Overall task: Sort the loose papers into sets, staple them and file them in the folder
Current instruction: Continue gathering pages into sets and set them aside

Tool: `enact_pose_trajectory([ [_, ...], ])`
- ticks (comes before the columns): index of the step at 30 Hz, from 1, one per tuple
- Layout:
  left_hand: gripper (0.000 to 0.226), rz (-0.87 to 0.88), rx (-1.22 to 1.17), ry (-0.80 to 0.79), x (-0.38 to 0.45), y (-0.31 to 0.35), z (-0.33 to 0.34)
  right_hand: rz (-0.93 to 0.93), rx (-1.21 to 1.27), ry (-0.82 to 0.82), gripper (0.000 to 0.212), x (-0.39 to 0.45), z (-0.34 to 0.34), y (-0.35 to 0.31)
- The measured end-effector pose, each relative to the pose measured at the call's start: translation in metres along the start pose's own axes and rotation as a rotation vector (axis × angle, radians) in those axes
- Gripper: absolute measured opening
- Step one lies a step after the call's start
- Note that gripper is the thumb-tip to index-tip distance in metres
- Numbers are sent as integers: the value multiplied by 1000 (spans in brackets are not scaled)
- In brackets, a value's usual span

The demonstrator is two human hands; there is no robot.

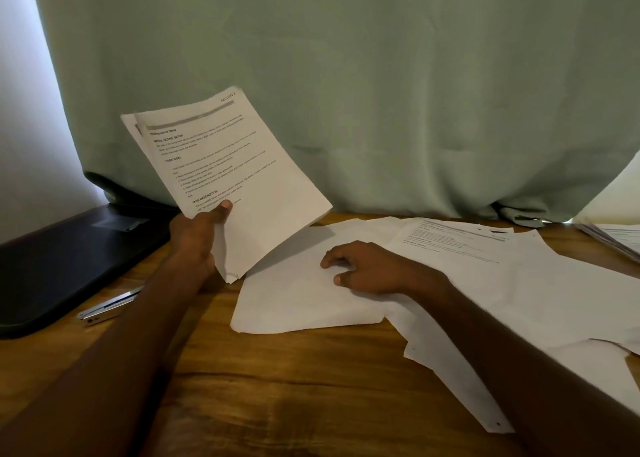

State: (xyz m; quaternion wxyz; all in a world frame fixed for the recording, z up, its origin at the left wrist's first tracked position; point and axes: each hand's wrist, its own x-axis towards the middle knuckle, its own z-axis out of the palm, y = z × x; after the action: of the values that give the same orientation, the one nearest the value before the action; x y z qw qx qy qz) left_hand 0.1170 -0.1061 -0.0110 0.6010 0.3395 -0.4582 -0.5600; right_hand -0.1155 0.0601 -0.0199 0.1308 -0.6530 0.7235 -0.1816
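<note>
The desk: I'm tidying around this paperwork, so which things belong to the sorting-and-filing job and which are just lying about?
Belongs to the job:
- printed set, held up by the left hand
- loose sheets under the right hand
- side stack
- stapler
- black folder

Just there:
- green curtain
- wooden desk

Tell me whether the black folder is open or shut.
Shut, as far as shows: the black folder lies flat on the table's left side, cover down, no papers visible inside; its far edge is hidden by the curtain.
</note>
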Motion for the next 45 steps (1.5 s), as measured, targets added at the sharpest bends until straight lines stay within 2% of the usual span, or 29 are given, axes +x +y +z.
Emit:
enact_pose_trajectory([
  [3, 35, -6, -6, -1, 2, 1, -2, 77, -28, 183, 33, 3, 4, -2],
  [4, 35, -10, -8, 4, 2, 1, -2, 132, -88, 227, 39, 4, 5, -3],
  [7, 35, -20, -14, 21, 5, 1, -3, 308, -290, 169, 82, 3, 10, -5],
  [9, 37, -28, -14, 23, 6, 0, -3, 347, -310, 176, 98, 2, 11, -7],
  [13, 36, -41, -7, 13, 5, 2, -3, 378, -296, 226, 94, 2, 6, -12],
  [18, 35, -44, -1, -3, 3, 4, -3, 476, -144, 241, 93, 2, -2, -13],
  [21, 36, -34, 23, -12, 2, 4, -3, 481, -257, 256, 104, -2, -1, -15],
  [24, 36, -41, 5, -7, 1, 4, -3, 456, -307, 188, 123, -3, 6, -26],
  [26, 34, -46, 5, -7, 0, 3, -2, 432, -338, 136, 126, -3, 13, -35],
  [30, 33, -55, -4, -16, 0, 4, -1, 444, -262, 177, 116, -1, 15, -43],
  [35, 37, -66, -24, -17, 1, 3, -1, 530, 123, 299, 110, 0, -2, -30],
  [38, 37, -71, -35, -30, 3, 3, -1, 527, 542, 419, 82, -2, -13, -18],
  [40, 37, -71, -52, -30, 3, 4, -3, 476, 687, 572, 58, -5, -24, -13],
  [42, 42, -74, -96, -26, 3, 5, -5, 342, 569, 849, 35, -12, -40, -16],
  [44, 49, -68, -142, -45, 3, 6, -6, 130, 178, 1176, 29, -19, -57, -22],
  [45, 51, -60, -166, -62, 2, 7, -6, 22, -63, 1290, 28, -24, -63, -27],
])
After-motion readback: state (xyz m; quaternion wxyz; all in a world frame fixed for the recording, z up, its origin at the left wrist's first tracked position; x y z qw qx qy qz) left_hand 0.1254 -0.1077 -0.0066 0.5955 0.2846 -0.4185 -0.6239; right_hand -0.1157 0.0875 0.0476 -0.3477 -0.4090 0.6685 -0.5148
